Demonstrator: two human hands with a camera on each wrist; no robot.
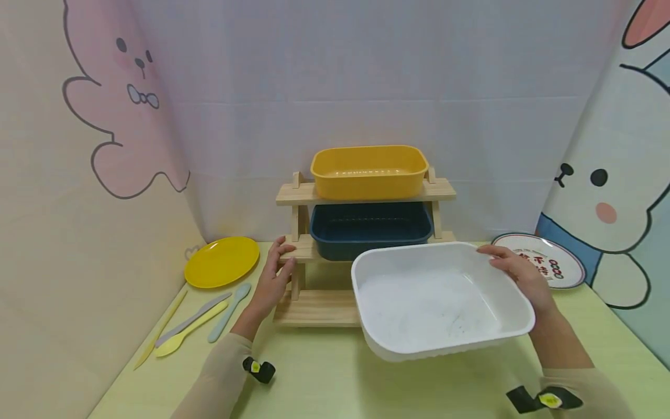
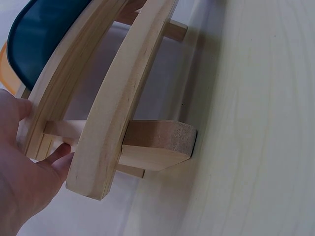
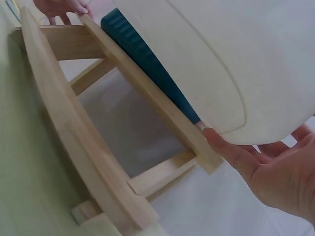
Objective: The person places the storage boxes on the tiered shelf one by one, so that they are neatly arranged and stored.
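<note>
right hand [image 1: 520,273] grips the white tub [image 1: 439,299] at its 3 o'clock rim, fingers curled around it, tub tilted above the counter [image 1: 335,378]. left hand [image 1: 272,279], fingers curled, holds the wooden rack [image 1: 319,305] at its 9 o'clock post.

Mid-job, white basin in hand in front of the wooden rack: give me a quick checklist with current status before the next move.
1. Right hand grips white basin rim: ok.
2. Left hand holds wooden rack steady: ok.
3. Bottom tier free: ok.
4. Basin level: not ok, tilted toward camera.
5. Blue basin and yellow basin seated on their tiers: ok.
6. Basin fits bottom tier: cannot tell.
</note>
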